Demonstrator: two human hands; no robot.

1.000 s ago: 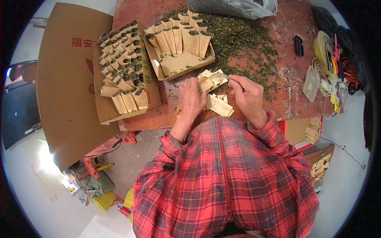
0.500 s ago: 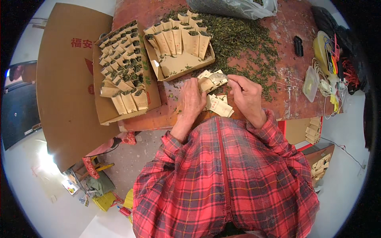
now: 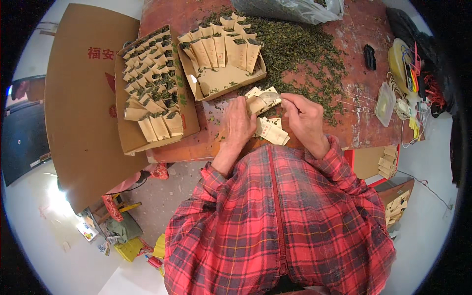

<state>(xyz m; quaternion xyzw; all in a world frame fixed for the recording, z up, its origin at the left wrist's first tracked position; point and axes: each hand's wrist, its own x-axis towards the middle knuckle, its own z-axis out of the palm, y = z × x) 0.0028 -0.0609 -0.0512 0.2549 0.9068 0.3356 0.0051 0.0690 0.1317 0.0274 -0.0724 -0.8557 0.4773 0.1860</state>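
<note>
My left hand (image 3: 237, 124) is closed on a small brown paper packet (image 3: 255, 104), held level with its mouth to the right. In my right hand (image 3: 306, 117) is a metal spoon (image 3: 269, 96), pinched by the handle between thumb and fingers. Its bowl lies at the packet's mouth; whether any leaves are in it is too small to tell. Flat paper packets (image 3: 271, 132) lie in a loose stack on the table just below, near my body. Beyond my hands spreads a heap of dark green dried leaves (image 3: 290, 49).
A shallow cardboard tray (image 3: 223, 82) holds upright leaf-filled packets along its far side. To its left, a larger carton (image 3: 156, 146) is packed with more. A grey plastic bag (image 3: 290, 11) sits at the far edge. On the right are a clear plastic tub (image 3: 385, 104) and a black object (image 3: 369, 57).
The spoon's bowl has tilted a little and looks paler at the packet's mouth. My right hand has shifted very slightly; my left hand keeps its place.
</note>
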